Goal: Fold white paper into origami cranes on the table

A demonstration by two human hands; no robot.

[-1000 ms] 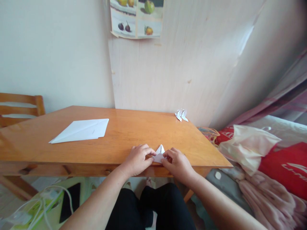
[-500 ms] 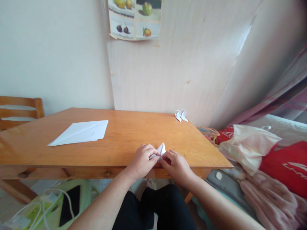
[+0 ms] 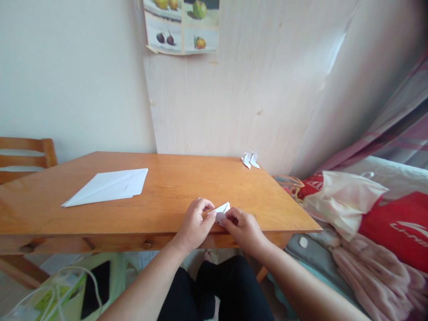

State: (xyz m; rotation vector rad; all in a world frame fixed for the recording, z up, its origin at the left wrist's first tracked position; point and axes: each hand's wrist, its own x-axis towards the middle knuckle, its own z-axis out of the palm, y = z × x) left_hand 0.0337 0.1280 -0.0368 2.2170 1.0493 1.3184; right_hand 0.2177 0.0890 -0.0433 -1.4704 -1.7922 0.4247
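Note:
A small folded white paper piece (image 3: 222, 210) lies near the front edge of the wooden table (image 3: 174, 187). My left hand (image 3: 195, 224) pinches its left side with fingers closed. My right hand (image 3: 244, 229) pinches its right side from the other side. Both hands rest on the table top close together. A larger folded white paper sheet (image 3: 109, 187) lies flat at the left of the table. A tiny finished folded paper figure (image 3: 250, 159) stands at the far right corner by the wall.
A wooden chair (image 3: 25, 154) stands at the left. Plastic bags (image 3: 344, 196) and pink cloth (image 3: 374, 272) lie on a bed at the right. A green stool with white cables and a dark phone (image 3: 67, 290) sits under the table. A fruit poster (image 3: 182, 26) hangs on the wall.
The paper's pointed flap, which stood up between my hands, now lies lower and tilted to the right. My hands have closed in on it. The view has shifted slightly.

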